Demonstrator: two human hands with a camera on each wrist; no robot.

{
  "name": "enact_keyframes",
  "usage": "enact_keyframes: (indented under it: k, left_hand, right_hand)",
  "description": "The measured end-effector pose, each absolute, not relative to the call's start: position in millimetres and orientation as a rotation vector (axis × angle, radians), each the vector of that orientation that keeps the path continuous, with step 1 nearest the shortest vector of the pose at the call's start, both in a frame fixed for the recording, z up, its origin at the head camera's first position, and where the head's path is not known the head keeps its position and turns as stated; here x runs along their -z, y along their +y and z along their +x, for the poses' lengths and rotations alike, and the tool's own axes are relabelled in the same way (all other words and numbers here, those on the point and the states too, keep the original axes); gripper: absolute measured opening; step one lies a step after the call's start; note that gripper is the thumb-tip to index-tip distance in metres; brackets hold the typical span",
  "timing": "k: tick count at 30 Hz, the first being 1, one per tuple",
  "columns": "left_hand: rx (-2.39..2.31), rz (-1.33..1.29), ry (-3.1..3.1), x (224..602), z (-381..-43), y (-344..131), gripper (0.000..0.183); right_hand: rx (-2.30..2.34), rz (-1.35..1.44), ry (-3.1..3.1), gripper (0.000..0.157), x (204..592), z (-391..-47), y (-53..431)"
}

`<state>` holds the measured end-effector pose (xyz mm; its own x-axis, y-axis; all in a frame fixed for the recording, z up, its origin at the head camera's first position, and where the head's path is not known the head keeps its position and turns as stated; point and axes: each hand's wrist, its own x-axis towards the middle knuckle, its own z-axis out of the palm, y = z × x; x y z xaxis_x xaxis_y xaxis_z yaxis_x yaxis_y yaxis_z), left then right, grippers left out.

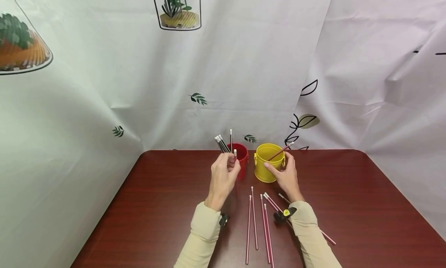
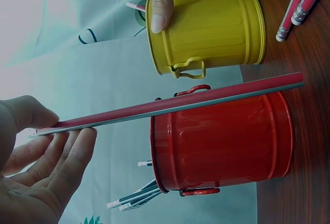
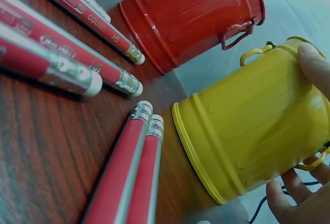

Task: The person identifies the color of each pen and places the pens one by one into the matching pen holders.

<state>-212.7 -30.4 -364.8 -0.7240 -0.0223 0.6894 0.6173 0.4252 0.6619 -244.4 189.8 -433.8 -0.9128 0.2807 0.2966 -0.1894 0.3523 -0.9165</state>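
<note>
My left hand (image 1: 221,175) pinches a red-and-silver striped pencil (image 2: 170,104) near its eraser end, between thumb and fingertips. The pencil hangs upright in front of the red bucket (image 2: 221,141), its lower end above the table. Several black pencils (image 1: 221,143) with white erasers lean inside the red bucket. To the right, my right hand (image 1: 288,178) grips the yellow bucket (image 1: 262,169), thumb at the front near the rim and fingers around the side by a handle. One red pencil (image 1: 283,150) leans in the yellow bucket, its eraser end above the rim.
Several red pencils (image 1: 249,229) lie on the dark red wooden table (image 1: 156,213), in front of the buckets and under the right forearm. A white printed cloth (image 1: 223,74) hangs behind the table and at its sides.
</note>
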Motion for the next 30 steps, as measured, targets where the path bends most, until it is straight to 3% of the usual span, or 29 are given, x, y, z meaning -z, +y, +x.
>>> enact_keyframes:
  k: [20, 30]
  left_hand:
    - [1.364, -0.542, -2.02, 364.2, -221.5, -28.7, 0.009]
    - [1.251, -0.622, -2.035, 340.1, -235.0, -28.5, 0.006]
  right_hand:
    - [-1.57, -0.079, -2.202, 0.083, 434.0, -247.9, 188.5]
    - [-1.572, -0.063, -2.197, 0.082, 437.2, -248.9, 189.3]
